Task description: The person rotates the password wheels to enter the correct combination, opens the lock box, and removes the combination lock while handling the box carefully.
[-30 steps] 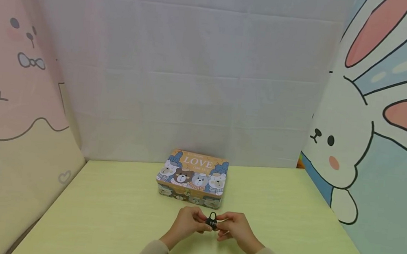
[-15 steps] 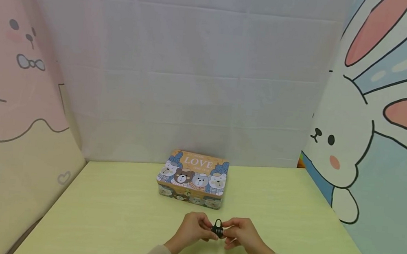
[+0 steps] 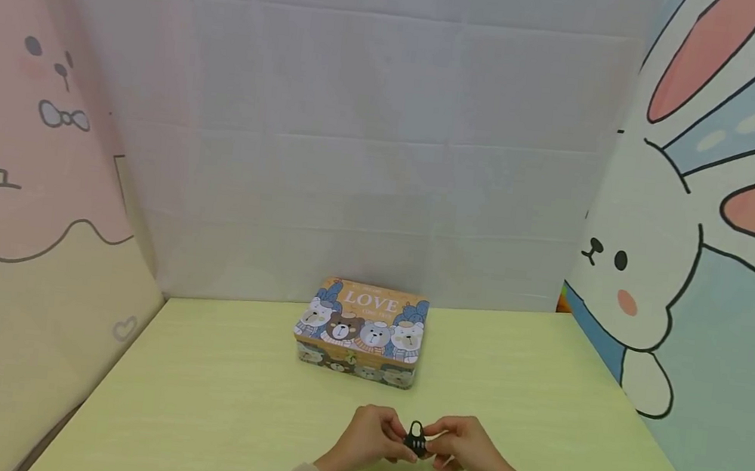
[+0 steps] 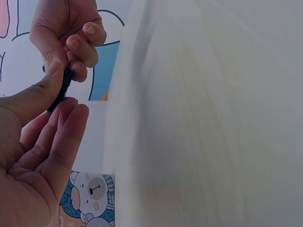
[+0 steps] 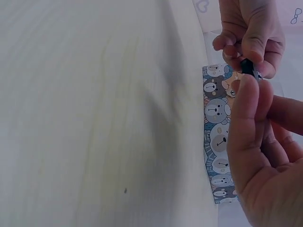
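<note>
A small black combination padlock (image 3: pixel 415 443) with number dials is held between both hands, its shackle loop pointing up. My left hand (image 3: pixel 367 441) pinches its left side between thumb and fingers. From the other side my right hand (image 3: pixel 469 454) grips it with thumb and fingertips. In the left wrist view the padlock (image 4: pixel 61 90) shows edge-on between the two thumbs. Seen from the right wrist, its dark body (image 5: pixel 249 68) is partly covered by the fingers. Beyond the hands lies a closed tin box (image 3: pixel 368 329) printed with bears and the word LOVE.
The pale yellow-green table (image 3: pixel 213 386) spreads around the hands and the box. A white cloth backdrop (image 3: pixel 358 150) hangs behind it. Cartoon-printed panels stand at both sides, with a rabbit (image 3: pixel 634 268) on the right one.
Both hands, still holding the padlock, have shifted right and lower in the head view, nearer the body. The tin box has stayed in place on the table.
</note>
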Available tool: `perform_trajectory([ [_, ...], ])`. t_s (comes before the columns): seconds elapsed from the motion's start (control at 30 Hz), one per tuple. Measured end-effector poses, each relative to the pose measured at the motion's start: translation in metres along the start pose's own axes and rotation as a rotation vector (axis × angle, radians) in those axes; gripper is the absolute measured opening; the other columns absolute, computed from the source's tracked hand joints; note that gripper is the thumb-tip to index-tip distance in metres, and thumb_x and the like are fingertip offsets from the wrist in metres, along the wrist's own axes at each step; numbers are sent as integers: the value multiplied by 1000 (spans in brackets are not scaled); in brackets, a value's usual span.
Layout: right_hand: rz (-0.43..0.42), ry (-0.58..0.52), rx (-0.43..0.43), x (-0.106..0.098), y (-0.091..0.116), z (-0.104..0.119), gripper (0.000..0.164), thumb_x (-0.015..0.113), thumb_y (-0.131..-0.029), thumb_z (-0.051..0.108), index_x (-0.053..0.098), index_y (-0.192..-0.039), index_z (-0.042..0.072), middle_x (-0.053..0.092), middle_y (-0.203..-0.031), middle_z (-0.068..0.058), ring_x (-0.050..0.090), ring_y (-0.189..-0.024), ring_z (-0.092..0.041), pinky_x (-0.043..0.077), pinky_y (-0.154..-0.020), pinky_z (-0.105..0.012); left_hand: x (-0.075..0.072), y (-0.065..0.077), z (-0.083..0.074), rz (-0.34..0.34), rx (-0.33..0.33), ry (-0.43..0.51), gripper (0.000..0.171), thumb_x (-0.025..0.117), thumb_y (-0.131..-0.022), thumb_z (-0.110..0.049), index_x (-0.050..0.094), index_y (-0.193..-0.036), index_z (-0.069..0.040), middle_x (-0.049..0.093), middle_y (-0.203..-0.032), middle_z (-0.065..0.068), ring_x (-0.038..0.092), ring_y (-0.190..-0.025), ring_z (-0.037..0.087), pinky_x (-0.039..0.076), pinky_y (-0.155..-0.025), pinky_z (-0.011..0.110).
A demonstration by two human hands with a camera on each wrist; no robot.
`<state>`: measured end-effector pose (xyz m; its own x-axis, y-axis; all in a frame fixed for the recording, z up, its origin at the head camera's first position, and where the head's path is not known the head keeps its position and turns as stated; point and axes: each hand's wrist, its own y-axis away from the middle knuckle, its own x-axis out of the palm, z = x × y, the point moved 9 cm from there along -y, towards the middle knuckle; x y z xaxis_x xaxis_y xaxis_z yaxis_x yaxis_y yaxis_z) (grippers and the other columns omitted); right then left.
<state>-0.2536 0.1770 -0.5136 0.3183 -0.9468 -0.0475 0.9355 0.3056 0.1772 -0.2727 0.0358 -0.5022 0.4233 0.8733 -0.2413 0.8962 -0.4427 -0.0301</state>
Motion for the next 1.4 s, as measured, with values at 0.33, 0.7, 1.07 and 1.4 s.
perform_trajectory([
  [0.33, 29, -14, 29, -3, 9, -12, 25, 62, -83, -2, 65, -105, -15, 71, -76, -9, 60, -54, -8, 54, -49, -20, 13, 5, -1, 27, 4, -31, 23, 88, -68, 4, 65, -69, -1, 67, -61, 0, 58, -48, 4, 55, -46, 22],
  [0.7, 83, -45, 72, 1, 20, -21, 20, 62, -86, -4, 65, -104, -13, 70, -75, -6, 62, -54, -7, 55, -50, -19, 25, 10, 8, 56, -1, -134, 24, 90, -68, -3, 66, -67, -5, 61, -58, -9, 53, -47, 0, 47, -44, 15],
  [1.07, 168, -108, 99, 4, 26, -34, 16, 60, -90, -4, 66, -105, -8, 71, -74, -4, 63, -60, -7, 57, -55, -19, 33, 16, 5, 76, 43, -267, 24, 93, -66, -12, 69, -65, -8, 59, -56, -15, 49, -52, -4, 42, -48, 13],
  [1.4, 153, -50, 142, 5, 33, -39, 16, 60, -90, -1, 68, -102, -7, 70, -78, -5, 61, -59, -5, 52, -54, -13, 44, 20, 6, 145, 32, -277, 25, 93, -64, -9, 68, -64, -8, 58, -52, -14, 51, -48, -1, 44, -46, 14],
])
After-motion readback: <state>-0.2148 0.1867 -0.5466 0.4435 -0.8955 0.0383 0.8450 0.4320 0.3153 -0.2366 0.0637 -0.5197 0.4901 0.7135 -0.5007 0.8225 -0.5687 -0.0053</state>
